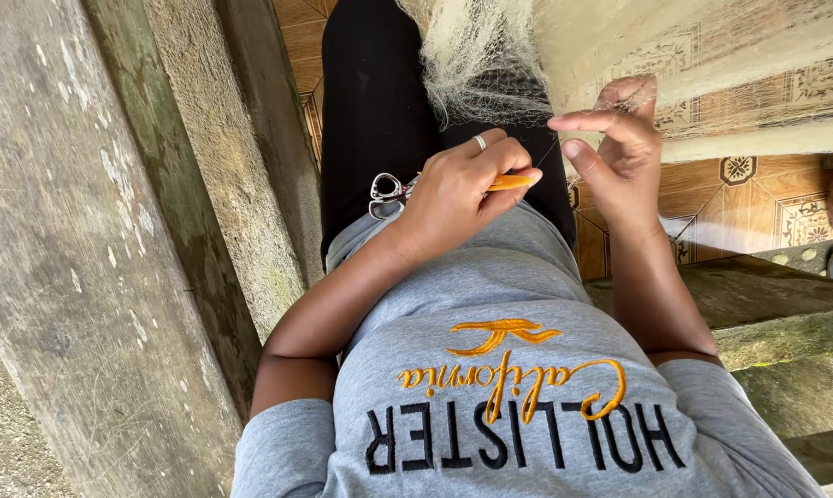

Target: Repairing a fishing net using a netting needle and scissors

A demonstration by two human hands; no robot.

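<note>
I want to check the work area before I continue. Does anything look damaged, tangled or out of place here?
Nothing stands out. The left hand holds an orange tool with scissors beside it, and the right hand pinches the pale net, which lies bunched over the lap. I cannot tell whether the mesh is torn.

I see no packages, signs or screens here; only stitched orange and black lettering across my grey shirt [527,406].

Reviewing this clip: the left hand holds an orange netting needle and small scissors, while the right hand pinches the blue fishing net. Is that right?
Not quite. The head view shows the fishing net is pale whitish, not blue. The rest holds: the left hand holds the orange netting needle and small scissors, and the right hand pinches the net.
</note>
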